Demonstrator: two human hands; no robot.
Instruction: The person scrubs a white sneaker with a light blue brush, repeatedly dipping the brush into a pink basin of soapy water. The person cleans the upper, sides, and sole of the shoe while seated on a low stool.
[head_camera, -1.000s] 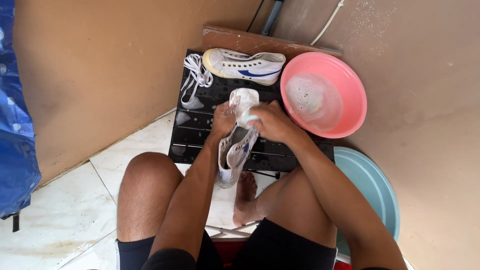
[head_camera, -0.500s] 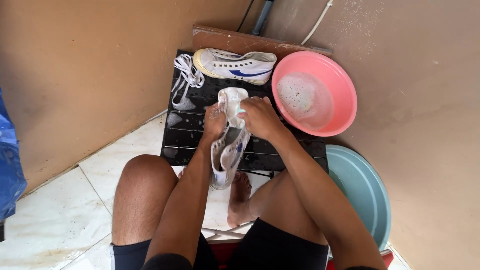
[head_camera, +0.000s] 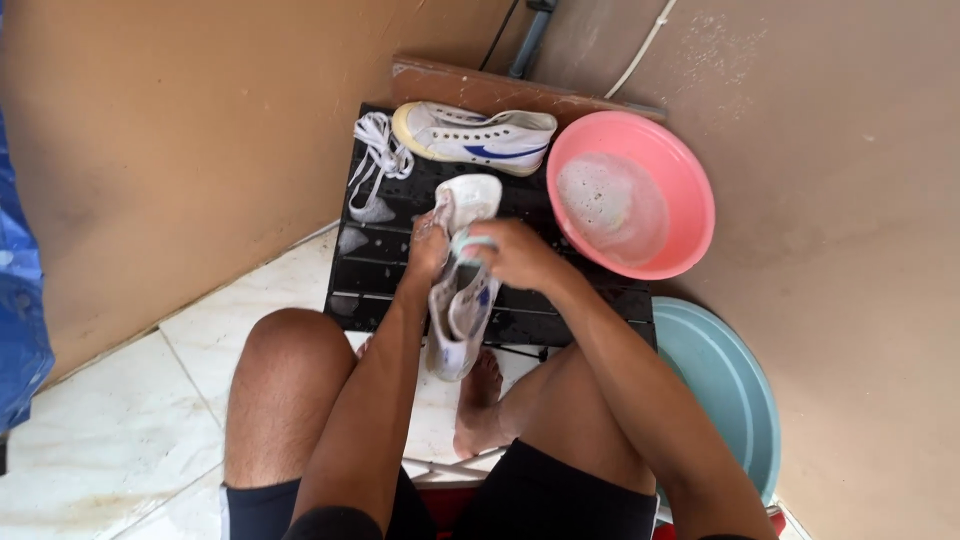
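The right hand (head_camera: 515, 255) has its grip closed over a small pale green brush (head_camera: 472, 243), of which only a sliver shows past the knuckles; its bristles are hidden against the shoe (head_camera: 460, 300). The left hand (head_camera: 428, 250) is wrapped around the shoe's side, fingers tucked behind it, so how far they reach cannot be told. The shoe, white and wet, stands on end between the hands, toe up and opening toward the person, above the dark slatted worktop (head_camera: 390, 270). Its lower end hangs near a bare foot (head_camera: 478, 405) on the tiled floor (head_camera: 120, 420).

Further out on the worktop, a second white shoe (head_camera: 475, 138) with a blue stripe lies on its side at the far edge, and loose white laces (head_camera: 375, 160) lie just left of it. A pink basin (head_camera: 650, 150) of soapy water sits at the right, overhanging the edge. A teal basin (head_camera: 735, 390) below it is partly covered by the right arm. At the left border a blue sheet (head_camera: 20, 300) is cut off.
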